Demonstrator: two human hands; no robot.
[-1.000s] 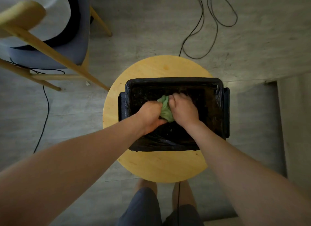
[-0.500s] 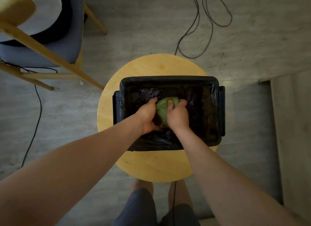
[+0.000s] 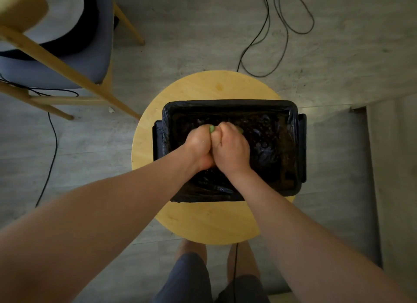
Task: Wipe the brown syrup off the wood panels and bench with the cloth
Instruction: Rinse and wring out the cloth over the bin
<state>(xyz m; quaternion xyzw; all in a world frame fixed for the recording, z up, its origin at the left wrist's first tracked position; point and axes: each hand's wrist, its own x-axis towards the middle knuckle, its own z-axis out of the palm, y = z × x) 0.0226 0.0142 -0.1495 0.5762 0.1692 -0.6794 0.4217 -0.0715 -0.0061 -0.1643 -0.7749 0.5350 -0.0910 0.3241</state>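
Note:
A green cloth (image 3: 211,128) is squeezed between both fists over a black tub (image 3: 297,144) lined with a black plastic bag. My left hand (image 3: 199,144) and my right hand (image 3: 232,148) press against each other, each gripping the bunched cloth, so only a small green bit shows between the knuckles. The tub holds dark liquid and stands on a round wooden stool (image 3: 203,221) directly below me.
A wooden chair (image 3: 67,72) with a blue seat and a white-and-black hat on it stands at the upper left. Black cables (image 3: 286,20) loop on the grey floor behind the stool. A step edge (image 3: 370,167) runs along the right. My legs are below the stool.
Both fists have closed tighter around the cloth and come together; much less of the green cloth shows now than before.

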